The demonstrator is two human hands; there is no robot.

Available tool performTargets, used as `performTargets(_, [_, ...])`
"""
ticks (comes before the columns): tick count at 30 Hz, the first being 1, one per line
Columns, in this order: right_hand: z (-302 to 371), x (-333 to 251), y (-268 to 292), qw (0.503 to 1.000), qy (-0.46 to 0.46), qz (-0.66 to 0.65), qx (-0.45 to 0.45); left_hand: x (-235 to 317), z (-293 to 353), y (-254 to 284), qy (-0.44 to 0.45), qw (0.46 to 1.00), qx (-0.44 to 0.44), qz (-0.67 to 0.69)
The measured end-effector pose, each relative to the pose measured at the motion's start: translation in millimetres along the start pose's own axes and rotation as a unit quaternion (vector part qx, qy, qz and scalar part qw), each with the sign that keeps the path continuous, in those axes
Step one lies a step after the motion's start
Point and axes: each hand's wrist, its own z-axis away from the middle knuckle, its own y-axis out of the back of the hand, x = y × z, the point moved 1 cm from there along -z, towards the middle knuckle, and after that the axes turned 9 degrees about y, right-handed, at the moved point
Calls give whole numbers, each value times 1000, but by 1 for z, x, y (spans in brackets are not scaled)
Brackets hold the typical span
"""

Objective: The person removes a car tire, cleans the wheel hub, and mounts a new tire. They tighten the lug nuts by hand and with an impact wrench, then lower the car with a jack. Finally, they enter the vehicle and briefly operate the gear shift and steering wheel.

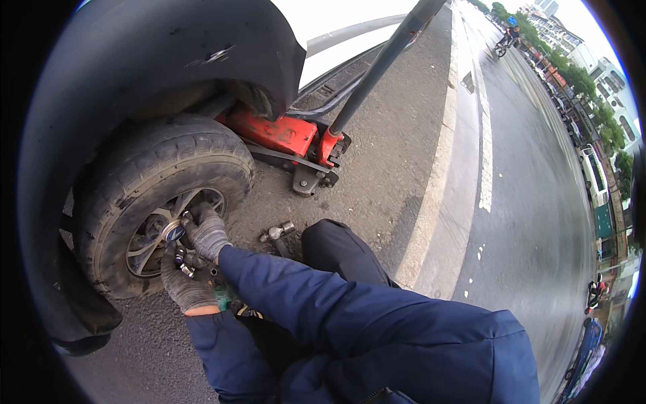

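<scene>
My gloved right hand (207,233) and left hand (185,286) both grip a socket tool (180,259) just below the wheel hub (173,232), right hand nearer.

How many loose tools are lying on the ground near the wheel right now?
1. A short metal tool lies on the asphalt right of the wheel, beside the knee. The red floor jack sits under the car. The arms may hide others.

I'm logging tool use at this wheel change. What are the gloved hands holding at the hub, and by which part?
Left hand grips a dark tool pressed to the wheel, by its body. Right hand steadies its front end at the hub. The exact tool cannot be told.
</scene>
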Motion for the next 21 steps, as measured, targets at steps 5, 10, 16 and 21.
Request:
performTargets(5, [-2, 9, -4, 998, -66, 0, 10, -7, 10, -3, 6, 999, -14, 40])
performTargets(10, [-1, 7, -6, 999, -44, 11, -13, -3, -1, -1, -20, 999, 27, -12])
performTargets(16, [0, 4, -2, 995, -83, -15, -44, -1, -3, 0, -31, 999, 24, -23])
performTargets(21, [0, 6, -2, 996, -63, 51, -35, -2, -5, 2, -48, 997, 62, -12])
